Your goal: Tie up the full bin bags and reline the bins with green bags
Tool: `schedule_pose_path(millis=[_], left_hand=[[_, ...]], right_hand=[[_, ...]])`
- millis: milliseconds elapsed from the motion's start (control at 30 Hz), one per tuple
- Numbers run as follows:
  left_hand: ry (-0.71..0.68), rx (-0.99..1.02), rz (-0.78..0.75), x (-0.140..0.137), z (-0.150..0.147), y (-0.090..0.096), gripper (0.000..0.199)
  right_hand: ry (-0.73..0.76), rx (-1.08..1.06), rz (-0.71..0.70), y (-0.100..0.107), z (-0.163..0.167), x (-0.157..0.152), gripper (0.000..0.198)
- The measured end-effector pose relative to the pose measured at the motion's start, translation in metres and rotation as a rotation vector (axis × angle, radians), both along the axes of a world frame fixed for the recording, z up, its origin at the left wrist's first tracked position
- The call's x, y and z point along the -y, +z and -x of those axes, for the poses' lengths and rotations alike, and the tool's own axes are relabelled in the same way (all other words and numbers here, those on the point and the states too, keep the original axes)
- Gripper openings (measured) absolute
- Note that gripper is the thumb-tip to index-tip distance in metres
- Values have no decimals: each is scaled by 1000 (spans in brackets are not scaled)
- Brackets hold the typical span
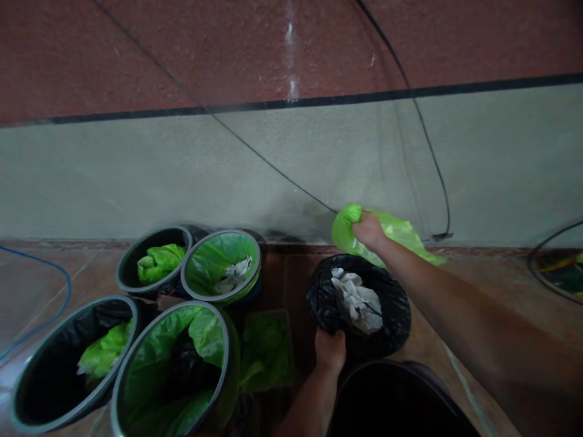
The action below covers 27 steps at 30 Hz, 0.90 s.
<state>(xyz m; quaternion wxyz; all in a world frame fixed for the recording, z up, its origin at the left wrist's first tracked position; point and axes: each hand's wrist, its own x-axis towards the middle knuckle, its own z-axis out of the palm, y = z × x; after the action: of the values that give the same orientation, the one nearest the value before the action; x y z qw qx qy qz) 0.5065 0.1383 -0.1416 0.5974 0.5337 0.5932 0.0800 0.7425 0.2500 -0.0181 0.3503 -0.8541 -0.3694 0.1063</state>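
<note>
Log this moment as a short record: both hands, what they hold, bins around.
Right hand: gripping a green bag
Left hand: closed at the near edge of a black bag
Black bag contents: crumpled whitish waste
Bins at left: two green-lined bins, two dark-inside bins
Nearest bin: contents too dark to tell

A glossy green plastic bag (pixel 403 233) bunches in the right fingers (pixel 359 227); crumpled paper-like scraps (pixel 359 303) nestle in shiny black plastic liner (pixel 395 294) by the left fingers (pixel 323 335).
</note>
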Motion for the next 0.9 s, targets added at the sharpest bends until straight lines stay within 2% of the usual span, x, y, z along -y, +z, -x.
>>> schedule_pose_path(millis=[133, 233, 333, 500, 600, 700, 767, 833, 900], left_hand=[[-1, 6, 22, 9, 0, 0, 50], [16, 21, 29, 15, 7, 1, 50], [24, 18, 44, 24, 12, 1, 49], [6, 45, 47, 31, 9, 2, 50], [1, 61, 57, 30, 9, 1, 53], [8, 59, 44, 28, 9, 0, 50], [32, 54, 28, 27, 8, -1, 44], [65, 43, -4, 24, 7, -1, 38], [98, 14, -33, 18, 6, -2, 34]], right_hand=[[132, -313, -187, -10, 16, -10, 31], [113, -488, -297, -10, 24, -11, 28], [129, -585, -324, 0, 39, -9, 25], [401, -682, -297, 19, 90, -21, 31], [444, -503, -189, 10, 112, -35, 32], [379, -213, 98, -18, 119, -41, 27], [355, -91, 264, -39, 122, -37, 29], [355, -48, 356, -51, 125, -30, 49], [381, -25, 358, -52, 125, -22, 71]])
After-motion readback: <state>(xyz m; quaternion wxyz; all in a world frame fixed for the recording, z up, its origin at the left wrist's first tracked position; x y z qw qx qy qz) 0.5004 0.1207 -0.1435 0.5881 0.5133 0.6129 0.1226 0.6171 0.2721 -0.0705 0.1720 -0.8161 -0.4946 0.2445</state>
